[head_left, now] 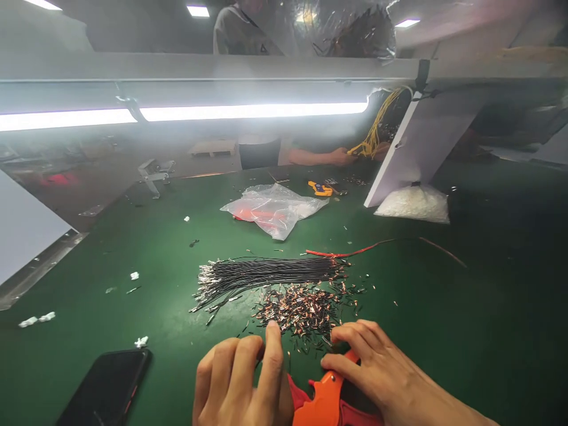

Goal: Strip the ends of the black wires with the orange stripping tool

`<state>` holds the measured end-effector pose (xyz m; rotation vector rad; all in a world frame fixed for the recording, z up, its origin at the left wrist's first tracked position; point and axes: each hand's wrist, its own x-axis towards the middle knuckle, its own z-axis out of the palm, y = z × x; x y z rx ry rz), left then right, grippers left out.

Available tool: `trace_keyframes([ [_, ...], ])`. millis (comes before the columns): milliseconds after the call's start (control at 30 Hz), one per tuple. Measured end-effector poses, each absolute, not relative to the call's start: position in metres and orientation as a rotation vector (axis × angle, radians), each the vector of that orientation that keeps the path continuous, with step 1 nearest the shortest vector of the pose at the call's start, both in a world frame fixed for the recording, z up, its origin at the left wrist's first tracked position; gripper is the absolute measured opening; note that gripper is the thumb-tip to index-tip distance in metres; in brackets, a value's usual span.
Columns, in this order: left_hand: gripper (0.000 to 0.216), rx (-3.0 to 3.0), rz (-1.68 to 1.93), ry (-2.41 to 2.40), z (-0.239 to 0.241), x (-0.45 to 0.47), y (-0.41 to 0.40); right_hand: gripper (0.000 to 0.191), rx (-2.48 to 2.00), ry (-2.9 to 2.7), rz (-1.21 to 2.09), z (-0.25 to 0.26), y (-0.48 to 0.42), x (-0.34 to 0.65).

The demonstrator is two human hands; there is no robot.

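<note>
At the bottom middle is an orange and red wire stripper [326,397], partly cut off by the frame's edge. My right hand [377,370] bends over its orange upper part, with thumb and fingertips closed around it. Beside its red left side, my left hand [242,378] has curled fingers and a raised index finger. Whatever those fingers may hold is hidden. Just past my fingertips lies a heap of short black wire offcuts [304,307] with bare copper ends. Behind the heap, a bundle of black wires [270,272] lies crosswise, white terminals on its left ends.
A phone [106,387] lies front left. Farther back are a plastic bag [277,210] over something red, a yellow tool [320,189], a red wire [350,253] and a bag of white pieces [415,204]. Across the table, a co-worker's hand [342,156] holds yellow wires [375,133].
</note>
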<state>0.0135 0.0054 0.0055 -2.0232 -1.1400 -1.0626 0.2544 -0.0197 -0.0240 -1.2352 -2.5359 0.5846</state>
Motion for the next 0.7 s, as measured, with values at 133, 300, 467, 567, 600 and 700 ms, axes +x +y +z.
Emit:
trace_keyframes([
  [133, 0.031, -2.016, -1.077, -1.146, 0.007, 0.012, 0.008, 0.057, -1.190, -2.514, 0.489, -0.035, -0.017, 0.254],
  [300, 0.026, -2.054, -1.109, -1.154, 0.007, 0.011, 0.008, 0.056, -1.150, -2.431, 0.320, -0.032, -0.017, 0.258],
  [467, 0.023, -1.973, -1.103, -1.325, 0.006, 0.017, 0.004, 0.039, -1.329, -1.879, 0.704, -0.015, -0.018, 0.269],
  [567, 0.017, -2.003, -1.060, -1.265, 0.006, 0.016, 0.006, 0.037, -1.095, -1.359, 1.357, -0.008, -0.019, 0.267],
  [600, 0.016, -2.058, -1.028, -1.191, 0.006, 0.015, 0.007, 0.044, -0.934, -1.182, 1.559, -0.007, -0.020, 0.264],
  [700, 0.020, -2.168, -0.943, -1.081, 0.009, 0.013, 0.007, 0.045, -0.605, -0.823, 1.905, -0.008, -0.025, 0.252],
])
